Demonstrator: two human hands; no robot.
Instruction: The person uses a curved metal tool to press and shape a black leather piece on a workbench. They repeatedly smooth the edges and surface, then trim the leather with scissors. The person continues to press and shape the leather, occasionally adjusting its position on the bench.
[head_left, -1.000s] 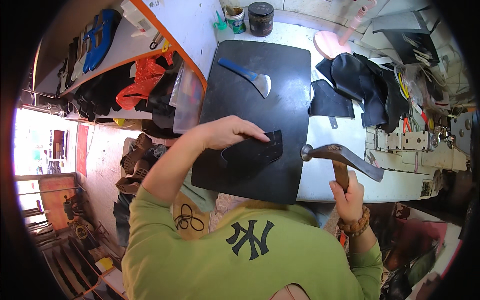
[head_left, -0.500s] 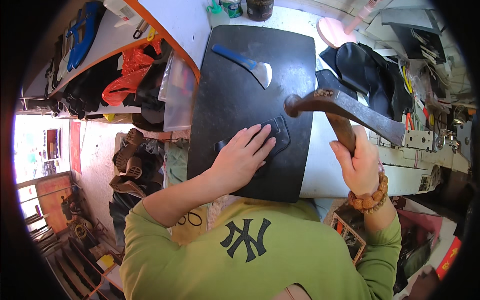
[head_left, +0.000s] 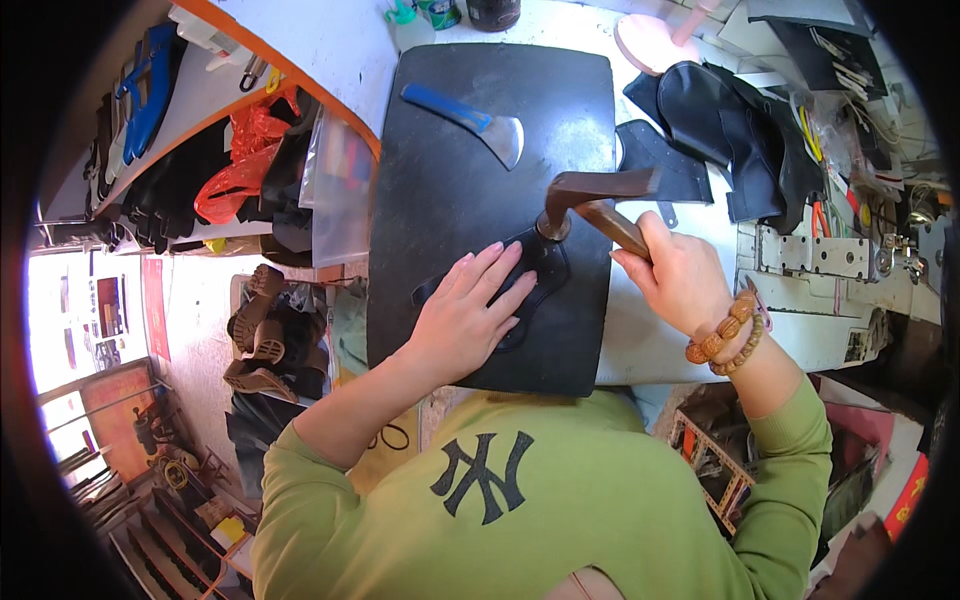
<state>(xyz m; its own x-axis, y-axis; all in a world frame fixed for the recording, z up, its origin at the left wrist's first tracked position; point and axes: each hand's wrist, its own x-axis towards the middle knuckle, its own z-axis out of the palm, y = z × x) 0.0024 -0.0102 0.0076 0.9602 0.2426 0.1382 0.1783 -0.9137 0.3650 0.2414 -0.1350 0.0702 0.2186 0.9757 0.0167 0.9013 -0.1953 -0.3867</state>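
Observation:
Under my left hand (head_left: 478, 305) lies a black stitched leather piece (head_left: 549, 274), pressed flat by my spread fingers. Its lower part is hidden beneath the palm. My right hand (head_left: 682, 278) grips the wooden handle of a cobbler's hammer (head_left: 603, 186). The hammer's round face is down at the far edge of the leather piece, just beyond my left fingertips. Both lie over a black work mat (head_left: 440, 180). Farther up the mat rests a skiving knife (head_left: 466, 122) with a blue handle and a wide, curved blade.
Black leather pieces (head_left: 735, 130) are heaped right of the mat, near a sewing machine (head_left: 825, 255). A pink stand (head_left: 655, 43) and a dark jar (head_left: 493, 12) stand at the back. Left are a shelf with a red plastic bag (head_left: 245, 165) and several shoe soles (head_left: 262, 335).
The hammer has come down and to the left, from above the mat's right edge onto the leather piece. My left hand stays flat on the leather. The whole view has shifted slightly.

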